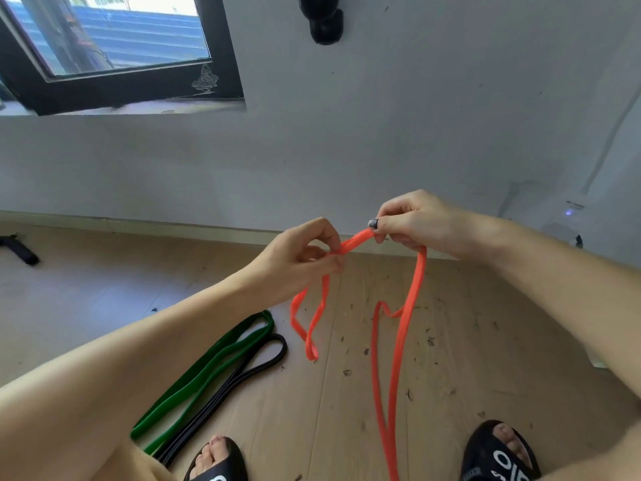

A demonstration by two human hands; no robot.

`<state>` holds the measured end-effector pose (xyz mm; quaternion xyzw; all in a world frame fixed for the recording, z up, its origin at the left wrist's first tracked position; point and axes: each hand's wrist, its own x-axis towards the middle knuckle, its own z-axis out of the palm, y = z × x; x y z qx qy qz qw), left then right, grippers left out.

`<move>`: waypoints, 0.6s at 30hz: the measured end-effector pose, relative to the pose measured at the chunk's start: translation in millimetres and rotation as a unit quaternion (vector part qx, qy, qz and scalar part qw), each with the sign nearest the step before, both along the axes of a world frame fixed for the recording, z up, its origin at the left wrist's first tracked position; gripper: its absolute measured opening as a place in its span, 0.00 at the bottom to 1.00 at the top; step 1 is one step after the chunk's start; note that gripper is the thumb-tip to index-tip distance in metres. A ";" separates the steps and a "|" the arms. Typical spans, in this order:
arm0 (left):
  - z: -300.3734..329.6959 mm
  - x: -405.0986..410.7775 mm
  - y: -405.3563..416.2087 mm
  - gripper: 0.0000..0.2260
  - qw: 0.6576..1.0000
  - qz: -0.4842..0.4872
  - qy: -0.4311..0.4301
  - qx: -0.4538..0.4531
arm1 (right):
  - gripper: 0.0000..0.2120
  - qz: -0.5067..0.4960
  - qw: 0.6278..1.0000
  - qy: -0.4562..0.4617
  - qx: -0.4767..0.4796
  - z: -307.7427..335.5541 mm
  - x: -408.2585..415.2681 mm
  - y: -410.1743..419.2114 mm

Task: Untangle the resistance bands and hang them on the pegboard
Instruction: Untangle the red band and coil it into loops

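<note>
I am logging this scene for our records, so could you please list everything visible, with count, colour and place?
orange band: one, orange, held up between both hands, loops hanging toward the floor
green band: one, green, lying on the floor at lower left
black band: one, black, on the floor beside the green band
floor: one, light wood, strewn with small dark bits
wall: one, grey-white, ahead
window: one, black frame, upper left
black wall fitting: one, top centre
sandals: two, black, bottom edge
left hand: pinches the orange band
right hand: pinches the orange band
</note>
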<state>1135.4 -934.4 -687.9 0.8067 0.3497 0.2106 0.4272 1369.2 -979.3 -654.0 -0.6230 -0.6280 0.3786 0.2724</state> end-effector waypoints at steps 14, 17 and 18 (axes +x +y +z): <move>7.9 5.7 7.1 0.07 0.946 0.122 -0.118 -0.275 | 0.14 -0.001 0.998 -0.060 -0.001 -2.3 -3.3 0.4; 9.1 5.9 8.5 0.08 0.945 0.119 -0.109 -0.284 | 0.14 0.004 0.998 -0.059 -0.004 -3.6 -2.5 0.0; 9.7 5.6 9.0 0.09 0.945 0.116 -0.111 -0.286 | 0.14 0.006 0.998 -0.059 -0.005 -3.6 -2.4 -0.6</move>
